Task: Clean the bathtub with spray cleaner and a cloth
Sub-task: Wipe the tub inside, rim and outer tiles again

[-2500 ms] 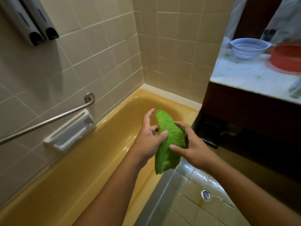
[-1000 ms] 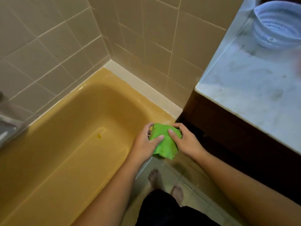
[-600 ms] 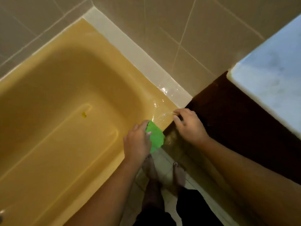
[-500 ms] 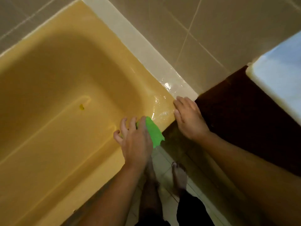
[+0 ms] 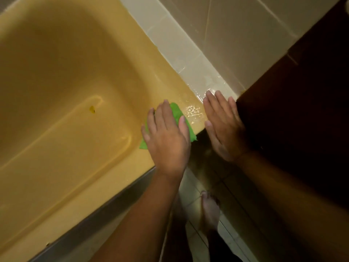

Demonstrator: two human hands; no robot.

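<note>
now the left hand [image 5: 167,140] presses the green cloth [image 5: 178,115] flat on the wet bathtub rim [image 5: 190,112] to wipe it; just beside, the right hand [image 5: 223,125] lies flat, probably for support.

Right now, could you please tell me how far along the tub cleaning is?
Done: the rim glistens wet at the corner, so it seems sprayed. In hand: the left hand presses the cloth flat on that corner; the right hand rests beside it. Left: the basin looks dry, with a spot on its floor.
</note>
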